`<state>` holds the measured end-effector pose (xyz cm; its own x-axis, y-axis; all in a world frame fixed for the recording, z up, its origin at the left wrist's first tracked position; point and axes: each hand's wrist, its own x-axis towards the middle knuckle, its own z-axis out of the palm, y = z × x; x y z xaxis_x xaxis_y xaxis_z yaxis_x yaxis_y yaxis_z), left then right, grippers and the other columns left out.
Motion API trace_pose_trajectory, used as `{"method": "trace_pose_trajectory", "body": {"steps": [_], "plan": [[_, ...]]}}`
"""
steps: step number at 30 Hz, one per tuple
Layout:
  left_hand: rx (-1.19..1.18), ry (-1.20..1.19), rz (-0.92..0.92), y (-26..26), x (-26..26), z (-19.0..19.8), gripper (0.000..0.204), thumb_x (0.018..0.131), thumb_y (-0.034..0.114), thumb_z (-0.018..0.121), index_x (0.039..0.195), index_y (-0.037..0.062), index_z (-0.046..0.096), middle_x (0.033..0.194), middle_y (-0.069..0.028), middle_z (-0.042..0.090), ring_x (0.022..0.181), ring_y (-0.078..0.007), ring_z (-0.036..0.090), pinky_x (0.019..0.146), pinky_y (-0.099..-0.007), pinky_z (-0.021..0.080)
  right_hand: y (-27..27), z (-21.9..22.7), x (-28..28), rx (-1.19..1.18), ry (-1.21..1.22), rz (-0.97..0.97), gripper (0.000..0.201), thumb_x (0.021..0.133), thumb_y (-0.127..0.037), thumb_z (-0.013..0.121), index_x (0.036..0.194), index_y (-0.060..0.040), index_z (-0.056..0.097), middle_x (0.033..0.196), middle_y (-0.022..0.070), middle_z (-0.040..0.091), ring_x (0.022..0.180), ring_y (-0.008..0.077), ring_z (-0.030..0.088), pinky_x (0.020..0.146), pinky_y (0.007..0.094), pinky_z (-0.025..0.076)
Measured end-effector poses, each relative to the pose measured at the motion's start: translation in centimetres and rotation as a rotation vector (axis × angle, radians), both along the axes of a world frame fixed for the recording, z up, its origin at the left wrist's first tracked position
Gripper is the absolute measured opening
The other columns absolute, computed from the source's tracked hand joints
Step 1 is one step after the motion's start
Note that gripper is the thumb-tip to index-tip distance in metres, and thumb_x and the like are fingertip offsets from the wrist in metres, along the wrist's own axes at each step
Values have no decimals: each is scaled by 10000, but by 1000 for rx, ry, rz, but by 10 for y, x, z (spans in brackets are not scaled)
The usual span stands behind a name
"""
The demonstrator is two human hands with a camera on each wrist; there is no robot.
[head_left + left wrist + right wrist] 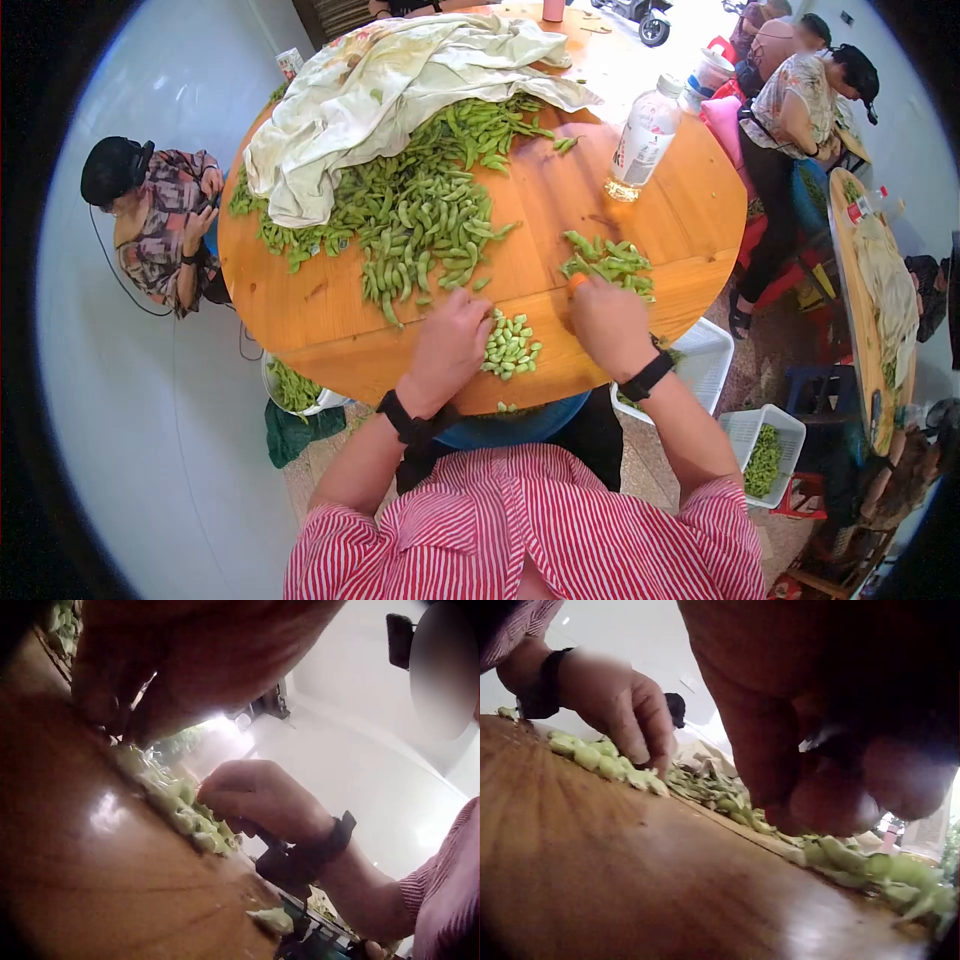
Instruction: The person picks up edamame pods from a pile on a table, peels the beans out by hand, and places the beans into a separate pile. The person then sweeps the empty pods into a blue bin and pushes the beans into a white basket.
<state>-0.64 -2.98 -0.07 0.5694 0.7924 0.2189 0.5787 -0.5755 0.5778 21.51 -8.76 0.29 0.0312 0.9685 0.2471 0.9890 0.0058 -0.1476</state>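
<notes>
A round wooden table point(690, 215) supports a large heap of green soybean pods point(425, 235), partly covered by a stained white cloth point(390, 95). The left hand point(447, 342) is located at the left edge of the shelled beans point(511, 347). The right hand point(612, 322) adjoins a smaller pod heap point(622, 262). A labelled clear bottle point(642, 140) stands beyond that heap.
</notes>
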Motion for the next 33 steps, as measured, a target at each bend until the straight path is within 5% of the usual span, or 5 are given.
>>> {"method": "trace_pose_trajectory", "body": {"steps": [20, 22, 27, 29, 33], "plan": [[10, -68, 24, 34, -2, 4, 207, 833, 109, 635, 1011, 6, 612, 931, -152, 583, 847, -344, 603, 736, -400, 491, 29, 20, -26, 82, 767, 216, 138, 864, 3, 523, 995, 11, 567, 870, 245, 597, 868, 441, 569, 737, 458, 474], [57, 125, -9, 41, 1, -1, 187, 832, 134, 641, 976, 18, 612, 907, -143, 574, 860, -352, 603, 733, -418, 498, 30, 0, -25, 142, 609, 334, 143, 904, 17, 515, 1022, -5, 594, 799, 137, 578, 690, 230, 553, 643, 322, 453], [54, 173, 19, 42, 0, -2, 151, 838, 134, 627, 943, 28, 611, 879, -139, 581, 843, -358, 605, 714, -435, 502, 25, 4, -24, -43, 827, 170, 185, 908, 1, 534, 1073, -19, 614, 729, 83, 584, 616, 161, 544, 579, 285, 449], [81, 165, 49, 40, 1, -1, 131, 843, 125, 615, 932, 28, 613, 865, -144, 593, 821, -364, 607, 702, -436, 503, 26, 12, -24, -90, 777, 112, 200, 899, -71, 580, 1092, -25, 604, 808, 220, 605, 758, 363, 622, 652, 395, 483], [-299, -269, 17, 33, 2, 10, 111, 869, 107, 590, 910, 7, 611, 761, -70, 606, 684, -214, 596, 635, -338, 482, 25, 22, -32, -109, 812, 157, 222, 888, -75, 579, 1105, -51, 618, 751, 211, 598, 697, 358, 616, 621, 401, 477]]}}
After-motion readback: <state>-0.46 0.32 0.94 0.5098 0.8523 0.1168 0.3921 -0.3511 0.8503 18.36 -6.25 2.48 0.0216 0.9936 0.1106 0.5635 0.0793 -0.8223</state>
